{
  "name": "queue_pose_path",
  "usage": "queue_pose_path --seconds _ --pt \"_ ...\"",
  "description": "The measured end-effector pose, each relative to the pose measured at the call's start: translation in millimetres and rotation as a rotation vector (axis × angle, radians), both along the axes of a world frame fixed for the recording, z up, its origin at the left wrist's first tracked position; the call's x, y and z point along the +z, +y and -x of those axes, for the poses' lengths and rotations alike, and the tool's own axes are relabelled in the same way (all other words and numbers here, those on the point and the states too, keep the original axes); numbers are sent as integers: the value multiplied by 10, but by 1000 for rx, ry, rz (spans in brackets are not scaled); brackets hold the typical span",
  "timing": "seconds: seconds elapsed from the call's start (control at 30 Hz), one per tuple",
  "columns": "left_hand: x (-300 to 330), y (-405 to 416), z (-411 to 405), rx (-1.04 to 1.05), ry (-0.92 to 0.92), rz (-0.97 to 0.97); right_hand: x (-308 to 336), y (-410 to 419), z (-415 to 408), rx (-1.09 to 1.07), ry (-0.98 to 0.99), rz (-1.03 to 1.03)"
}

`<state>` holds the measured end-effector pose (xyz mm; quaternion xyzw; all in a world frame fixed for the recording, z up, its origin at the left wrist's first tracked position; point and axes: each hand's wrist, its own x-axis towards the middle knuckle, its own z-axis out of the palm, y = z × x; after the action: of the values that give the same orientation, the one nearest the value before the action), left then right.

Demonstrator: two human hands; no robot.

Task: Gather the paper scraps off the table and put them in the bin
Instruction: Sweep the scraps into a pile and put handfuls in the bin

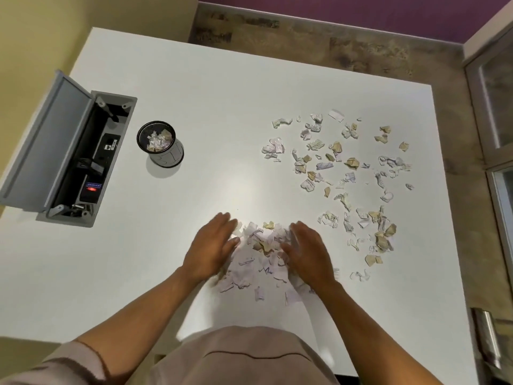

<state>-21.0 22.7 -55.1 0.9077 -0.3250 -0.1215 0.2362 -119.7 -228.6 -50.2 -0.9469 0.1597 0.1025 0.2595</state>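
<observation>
We've got a loose pile of paper scraps [261,257] heaped near the front edge of the white surface [194,93], with the left hand [211,248] and right hand [308,251] flat on either side of it, fingers straight and apart, so neither grip is clamped on anything yet. Biggest risk we see: the bin [161,143] sits well apart to the left, so a scooped handful could shed bits on the way over or miss its narrow mouth. Also, the scattered scraps [347,173] to the right are easy to leave behind.
</observation>
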Motion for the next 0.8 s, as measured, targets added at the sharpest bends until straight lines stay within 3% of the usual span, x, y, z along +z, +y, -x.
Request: queue_pose_path --seconds 0.1,0.27,0.43,0.6,0.8 --pt "49 148 165 249 67 -135 -51 -9 180 -64 113 73" --pt "123 66 370 372 294 -181 -56 211 176 -101 149 0" --pt "153 -188 389 362 422 -204 61 432 -21 -40 203 -52" --pt "118 -460 395 188 322 -312 31 589 -101 125 205 114" --pt "105 -644 388 73 266 -311 -68 569 -21 256 28 206"
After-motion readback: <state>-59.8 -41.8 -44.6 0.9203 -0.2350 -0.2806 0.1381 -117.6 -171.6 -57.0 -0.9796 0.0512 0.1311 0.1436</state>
